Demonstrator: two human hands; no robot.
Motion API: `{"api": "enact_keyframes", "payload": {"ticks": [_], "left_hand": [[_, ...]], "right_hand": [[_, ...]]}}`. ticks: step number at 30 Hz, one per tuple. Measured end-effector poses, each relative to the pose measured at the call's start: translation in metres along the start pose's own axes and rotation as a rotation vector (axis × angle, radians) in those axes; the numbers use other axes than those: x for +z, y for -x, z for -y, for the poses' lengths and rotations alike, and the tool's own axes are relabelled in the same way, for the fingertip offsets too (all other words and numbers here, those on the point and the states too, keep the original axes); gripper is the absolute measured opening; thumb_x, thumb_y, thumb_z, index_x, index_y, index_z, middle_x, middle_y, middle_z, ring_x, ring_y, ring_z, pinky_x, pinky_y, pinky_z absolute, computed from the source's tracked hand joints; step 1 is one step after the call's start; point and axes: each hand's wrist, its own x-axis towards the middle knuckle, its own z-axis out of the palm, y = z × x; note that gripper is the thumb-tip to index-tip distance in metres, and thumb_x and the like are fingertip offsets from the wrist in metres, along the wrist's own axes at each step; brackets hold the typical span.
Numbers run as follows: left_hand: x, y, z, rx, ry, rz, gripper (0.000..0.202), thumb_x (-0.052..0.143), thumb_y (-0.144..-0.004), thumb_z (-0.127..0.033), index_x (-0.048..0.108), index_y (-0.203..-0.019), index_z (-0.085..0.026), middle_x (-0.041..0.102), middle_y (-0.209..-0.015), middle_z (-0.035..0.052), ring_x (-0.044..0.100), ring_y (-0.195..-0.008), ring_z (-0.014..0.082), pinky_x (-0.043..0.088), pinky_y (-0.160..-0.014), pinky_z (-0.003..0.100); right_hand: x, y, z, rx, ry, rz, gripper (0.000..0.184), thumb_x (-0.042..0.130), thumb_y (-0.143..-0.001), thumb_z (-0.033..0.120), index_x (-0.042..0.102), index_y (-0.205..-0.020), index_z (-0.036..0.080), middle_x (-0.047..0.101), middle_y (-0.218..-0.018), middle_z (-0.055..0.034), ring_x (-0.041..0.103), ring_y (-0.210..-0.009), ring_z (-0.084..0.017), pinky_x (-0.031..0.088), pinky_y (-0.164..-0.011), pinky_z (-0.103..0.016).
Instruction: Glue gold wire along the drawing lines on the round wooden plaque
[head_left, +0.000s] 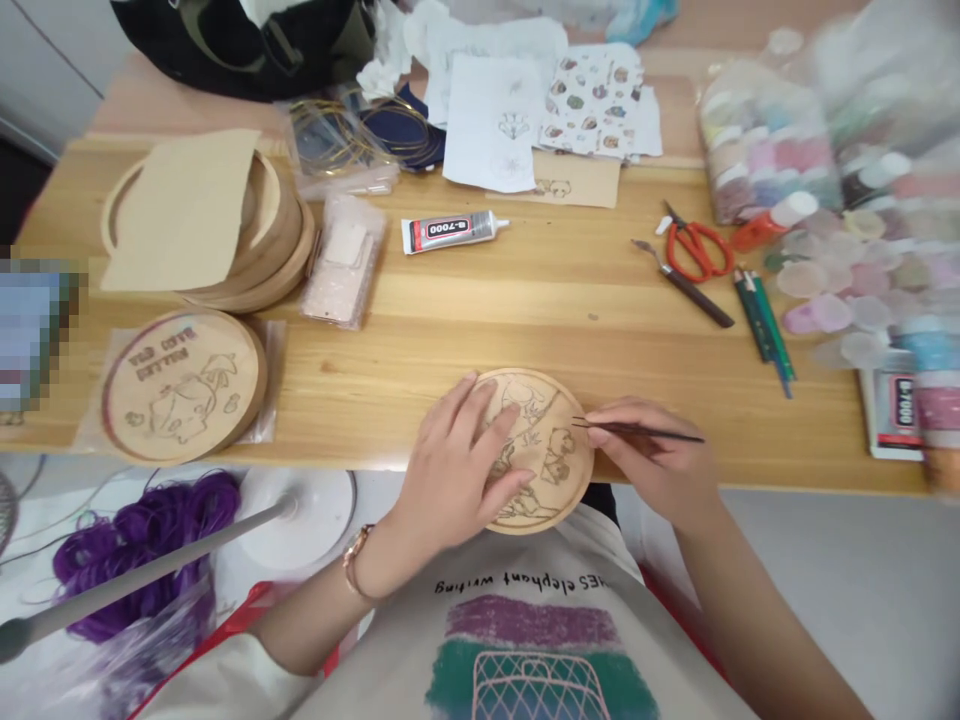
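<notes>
A round wooden disc (pixel 551 440) with a line drawing of animals lies at the table's near edge, partly overhanging it. My left hand (pixel 461 465) rests flat on the disc's left half, fingers spread, holding it down. My right hand (pixel 660 460) sits at the disc's right rim and pinches thin dark tweezers (pixel 637 430), whose tips point left over the drawing. I cannot make out anything between the tweezer tips.
A second engraved disc (pixel 180 385) and stacked wooden rings (pixel 262 250) sit at left. A B-7000 glue tube (pixel 450 232), red scissors (pixel 697 250), green pencils (pixel 765 320), paper sheets (pixel 495 120) and bags of coloured beads (pixel 847 210) crowd the wooden table (pixel 450 340).
</notes>
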Motion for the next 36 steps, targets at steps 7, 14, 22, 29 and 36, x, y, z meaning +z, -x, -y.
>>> {"api": "enact_keyframes", "payload": {"ticks": [7, 14, 22, 29, 36], "left_hand": [[-0.009, 0.0, 0.01, 0.091, -0.002, 0.031, 0.052, 0.049, -0.092, -0.052, 0.051, -0.131, -0.018, 0.044, -0.14, 0.0191, 0.037, -0.133, 0.0363, 0.036, -0.105, 0.056], [-0.007, -0.013, 0.031, 0.293, 0.076, 0.134, 0.059, 0.046, -0.089, -0.063, 0.053, -0.13, -0.021, 0.04, -0.144, 0.0182, 0.033, -0.137, 0.035, 0.03, -0.11, 0.055], [-0.005, -0.013, 0.03, 0.295, 0.067, 0.149, 0.061, 0.046, -0.088, -0.065, 0.054, -0.13, -0.022, 0.043, -0.142, 0.0183, 0.034, -0.136, 0.037, 0.031, -0.108, 0.055], [-0.004, -0.014, 0.031, 0.284, 0.072, 0.15, 0.061, 0.045, -0.088, -0.066, 0.055, -0.129, -0.021, 0.044, -0.141, 0.0177, 0.034, -0.136, 0.0366, 0.032, -0.108, 0.054], [-0.004, -0.013, 0.031, 0.287, 0.076, 0.126, 0.06, 0.047, -0.088, -0.065, 0.055, -0.128, -0.021, 0.045, -0.141, 0.0174, 0.034, -0.136, 0.0363, 0.034, -0.108, 0.053]], "right_hand": [[0.005, -0.002, -0.001, 0.02, -0.073, 0.05, 0.011, 0.068, -0.08, 0.016, 0.072, -0.085, 0.025, 0.073, -0.081, -0.0007, 0.068, -0.075, -0.014, 0.056, -0.063, -0.024], [0.004, -0.016, 0.001, -0.039, -0.01, 0.238, 0.013, 0.064, -0.084, 0.017, 0.071, -0.092, 0.025, 0.074, -0.09, -0.0015, 0.069, -0.083, -0.015, 0.056, -0.074, -0.027], [0.001, -0.029, 0.005, -0.072, 0.029, 0.357, 0.016, 0.061, -0.086, 0.015, 0.07, -0.095, 0.024, 0.075, -0.091, -0.0006, 0.07, -0.082, -0.013, 0.056, -0.074, -0.024], [0.002, -0.034, 0.006, -0.098, 0.068, 0.402, 0.013, 0.059, -0.088, 0.018, 0.07, -0.092, 0.024, 0.076, -0.09, -0.0016, 0.071, -0.084, -0.015, 0.057, -0.072, -0.026], [0.001, -0.039, 0.007, -0.051, 0.04, 0.447, 0.012, 0.059, -0.088, 0.019, 0.07, -0.091, 0.025, 0.075, -0.089, -0.0005, 0.07, -0.081, -0.014, 0.057, -0.071, -0.026]]}}
